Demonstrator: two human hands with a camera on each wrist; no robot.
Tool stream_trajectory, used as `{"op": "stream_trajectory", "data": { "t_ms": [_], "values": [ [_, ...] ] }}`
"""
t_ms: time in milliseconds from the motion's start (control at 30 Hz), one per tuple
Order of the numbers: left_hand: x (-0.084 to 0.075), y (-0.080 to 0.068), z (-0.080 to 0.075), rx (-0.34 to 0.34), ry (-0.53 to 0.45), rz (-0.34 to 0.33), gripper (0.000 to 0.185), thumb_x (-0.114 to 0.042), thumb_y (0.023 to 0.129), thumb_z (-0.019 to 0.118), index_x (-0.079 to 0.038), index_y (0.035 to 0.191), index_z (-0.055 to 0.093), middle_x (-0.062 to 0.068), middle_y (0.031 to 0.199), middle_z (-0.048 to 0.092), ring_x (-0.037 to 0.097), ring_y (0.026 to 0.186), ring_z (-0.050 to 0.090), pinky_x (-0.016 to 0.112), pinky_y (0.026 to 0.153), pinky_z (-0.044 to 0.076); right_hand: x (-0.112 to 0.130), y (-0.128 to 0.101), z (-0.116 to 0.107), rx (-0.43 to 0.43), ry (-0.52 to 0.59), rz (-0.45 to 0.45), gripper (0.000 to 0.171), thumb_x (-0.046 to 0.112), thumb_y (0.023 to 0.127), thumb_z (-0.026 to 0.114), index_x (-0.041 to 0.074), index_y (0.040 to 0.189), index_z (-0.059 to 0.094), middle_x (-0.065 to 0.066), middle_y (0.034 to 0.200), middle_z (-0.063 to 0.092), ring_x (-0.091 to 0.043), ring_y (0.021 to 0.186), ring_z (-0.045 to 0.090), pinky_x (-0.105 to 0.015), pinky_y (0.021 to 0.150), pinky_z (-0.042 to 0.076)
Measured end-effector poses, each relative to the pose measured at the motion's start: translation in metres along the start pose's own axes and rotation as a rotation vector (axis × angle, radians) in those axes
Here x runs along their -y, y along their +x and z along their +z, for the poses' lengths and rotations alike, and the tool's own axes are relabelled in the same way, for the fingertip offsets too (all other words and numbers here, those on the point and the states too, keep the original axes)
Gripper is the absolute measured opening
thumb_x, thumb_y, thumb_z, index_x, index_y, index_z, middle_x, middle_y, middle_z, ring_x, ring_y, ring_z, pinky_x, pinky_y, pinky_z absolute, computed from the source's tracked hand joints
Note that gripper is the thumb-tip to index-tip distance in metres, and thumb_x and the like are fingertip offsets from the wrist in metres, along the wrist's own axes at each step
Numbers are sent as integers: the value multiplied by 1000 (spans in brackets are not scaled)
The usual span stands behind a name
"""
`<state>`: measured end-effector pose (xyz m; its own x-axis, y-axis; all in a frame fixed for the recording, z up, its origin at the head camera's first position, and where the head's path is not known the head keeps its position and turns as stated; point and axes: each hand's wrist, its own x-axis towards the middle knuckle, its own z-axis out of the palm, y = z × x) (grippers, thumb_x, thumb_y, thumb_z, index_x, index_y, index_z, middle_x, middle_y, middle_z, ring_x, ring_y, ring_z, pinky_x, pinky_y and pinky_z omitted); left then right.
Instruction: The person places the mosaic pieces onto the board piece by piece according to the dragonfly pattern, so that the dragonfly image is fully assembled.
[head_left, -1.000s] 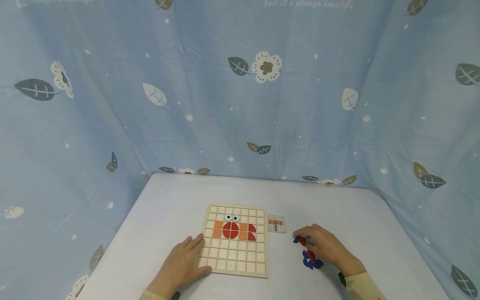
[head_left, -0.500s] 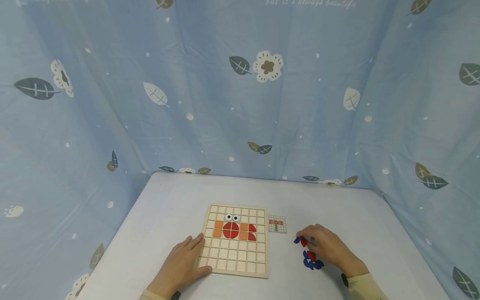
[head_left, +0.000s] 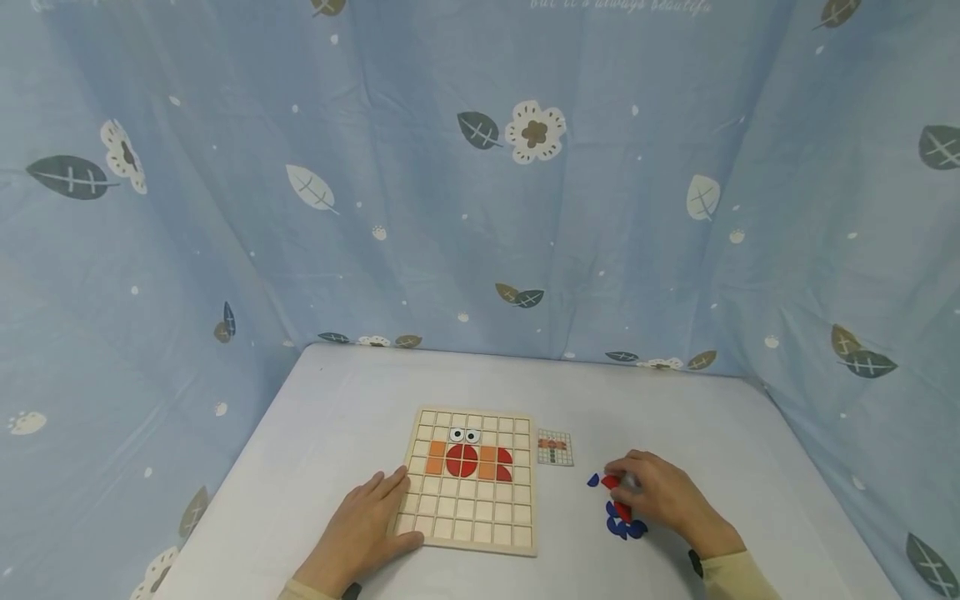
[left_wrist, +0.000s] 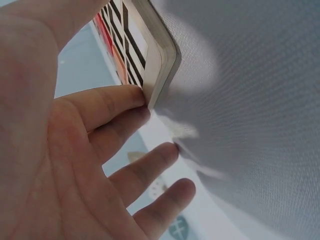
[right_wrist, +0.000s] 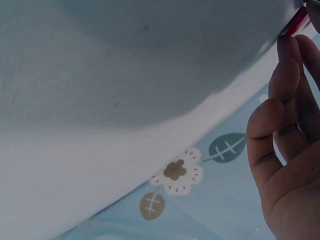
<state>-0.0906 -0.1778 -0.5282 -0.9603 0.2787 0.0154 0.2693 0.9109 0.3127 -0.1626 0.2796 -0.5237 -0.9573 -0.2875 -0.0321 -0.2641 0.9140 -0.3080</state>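
A wooden grid board [head_left: 471, 533] lies on the white table and carries two eye tiles, orange squares and red curved tiles [head_left: 462, 460]. My left hand [head_left: 371, 521] lies flat at the board's near left corner. In the left wrist view its fingers [left_wrist: 115, 102] touch the board's edge [left_wrist: 162, 55]. My right hand [head_left: 656, 493] is right of the board, over a small heap of loose pieces, and pinches a red piece [head_left: 611, 482] at its fingertips. That red piece [right_wrist: 299, 21] shows at the fingertips [right_wrist: 287, 60] in the right wrist view. Blue pieces [head_left: 624, 528] lie just under the hand.
A small pattern card [head_left: 554, 448] lies beside the board's right edge. One blue piece [head_left: 592, 480] sits alone left of the right hand. The table [head_left: 337, 408] is white, and a blue curtain with leaves and flowers [head_left: 480, 208] hangs around it on three sides.
My right hand has drawn slightly right and toward me over the loose pieces, taking the red piece with it. The left hand and the board have not moved.
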Motion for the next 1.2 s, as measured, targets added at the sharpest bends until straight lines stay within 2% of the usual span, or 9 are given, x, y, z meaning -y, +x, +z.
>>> {"op": "stream_trajectory", "data": {
  "t_ms": [333,500,767,1067,1200],
  "values": [
    [1,-1,0,-1,-3,6,88,-62,80,75,-1,140,58,11,152,50,42,137,46,58,110,40,0,-4,-2,-10,-11,-27,22,26,79,87,25,100,79,17,91,62,-5,82,56,-33,79,59],
    [1,-2,-1,-7,6,14,87,-61,81,76,0,140,58,11,152,50,42,137,46,58,110,40,0,-3,0,-13,-11,-16,21,27,79,87,26,98,79,19,88,61,-3,78,54,-29,75,58],
    [1,-3,-2,-29,18,25,84,-57,81,78,1,139,59,12,148,54,43,136,47,58,109,41,0,-3,-3,-18,8,3,20,25,78,88,27,95,78,18,89,61,-5,78,55,-30,76,57],
    [1,-6,-2,-33,6,42,82,-56,82,77,2,137,60,13,148,54,44,136,46,60,108,41,15,4,-7,-143,22,-164,24,27,81,86,27,103,76,18,97,63,-7,79,57,-25,70,56],
    [2,-5,-2,-27,-4,34,83,-57,81,77,2,137,60,13,148,54,44,136,46,60,108,41,30,12,-7,-243,33,-281,27,23,82,86,26,106,75,15,102,64,-7,78,57,-22,64,53]
  ]
}}
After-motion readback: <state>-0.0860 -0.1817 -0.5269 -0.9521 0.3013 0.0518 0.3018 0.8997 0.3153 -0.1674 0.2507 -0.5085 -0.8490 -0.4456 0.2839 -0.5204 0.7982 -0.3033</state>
